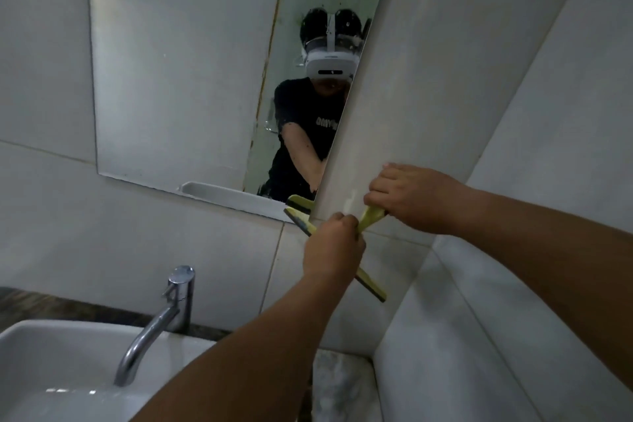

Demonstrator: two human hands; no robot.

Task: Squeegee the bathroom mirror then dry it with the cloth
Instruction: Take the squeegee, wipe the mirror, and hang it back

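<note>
The frameless mirror point(178, 79) hangs on the tiled wall above the sink. A yellow-green squeegee point(371, 284) with a dark rubber blade lies slanted against the wall at the mirror's lower right corner. My right hand point(407, 197) grips its handle. My left hand point(334, 248) is closed over the middle of the blade bar, hiding it. The blade's upper end point(296, 216) touches the mirror's bottom edge, and its reflection shows in the glass. No cloth is in view.
A white basin point(51, 363) with a chrome tap point(154, 325) sits at the lower left. A tiled side wall point(479, 113) juts out right of the mirror. A marble counter point(342, 387) lies below my arms. A person with a headset is reflected in the mirror.
</note>
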